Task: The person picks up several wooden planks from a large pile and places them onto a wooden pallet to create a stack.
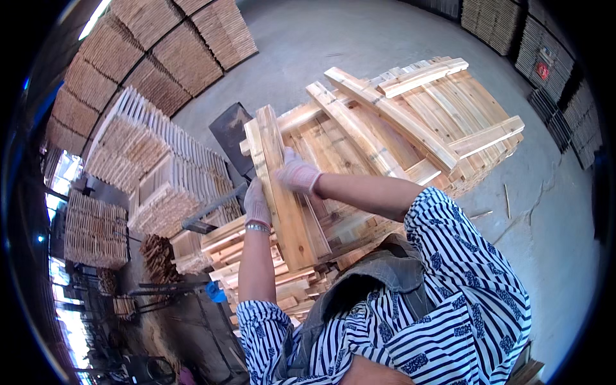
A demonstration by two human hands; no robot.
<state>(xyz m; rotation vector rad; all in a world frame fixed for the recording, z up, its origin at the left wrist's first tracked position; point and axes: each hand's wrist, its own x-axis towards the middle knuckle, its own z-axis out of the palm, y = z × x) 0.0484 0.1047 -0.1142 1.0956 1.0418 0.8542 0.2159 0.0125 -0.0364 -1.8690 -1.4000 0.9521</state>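
Observation:
Both my hands wear pale knitted gloves. My left hand (256, 204) is closed along the left edge of a pair of long wooden boards (287, 221) lying side by side. On their right edge my right hand (298, 172) is closed, with some fingertips hidden. The boards run lengthwise away from me, above the left end of a big stack of planks (478, 102). Further right, two loose boards (353, 128) (394, 120) lie slanted across the stack. Shorter cross pieces (423, 77) (491, 136) rest at its right end.
A pile of loose wood pieces (224, 256) sits below my left forearm. Stacked slats (179, 183) stand on the left, taller lumber stacks (154, 51) behind them. A dark panel (230, 136) leans beyond the boards. Wood splinters (507, 200) lie on the concrete floor (539, 256).

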